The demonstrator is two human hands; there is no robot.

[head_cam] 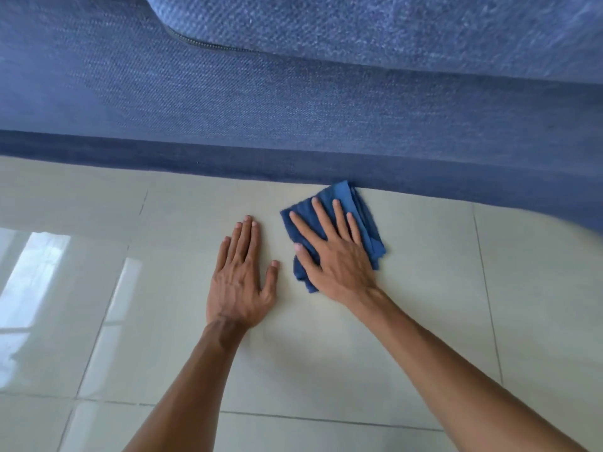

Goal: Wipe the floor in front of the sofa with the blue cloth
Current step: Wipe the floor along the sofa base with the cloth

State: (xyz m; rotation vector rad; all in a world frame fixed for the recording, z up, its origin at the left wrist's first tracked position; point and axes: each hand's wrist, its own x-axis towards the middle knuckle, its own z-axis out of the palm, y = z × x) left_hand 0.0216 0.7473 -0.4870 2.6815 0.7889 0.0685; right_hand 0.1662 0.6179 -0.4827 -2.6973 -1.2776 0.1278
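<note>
A folded blue cloth [365, 216] lies flat on the pale tiled floor [326, 353], its far corner touching the base of the blue sofa [293, 109]. My right hand [332, 252] presses down on the cloth with fingers spread, covering most of it. My left hand [239, 278] rests palm-down on the bare tile just left of the cloth, fingers together, holding nothing.
The sofa's front runs across the whole upper view, with a seat cushion [391, 27] and its zipper above. Glossy tiles with grout lines stretch left, right and toward me. Window light reflects on the floor [36, 282] at the left.
</note>
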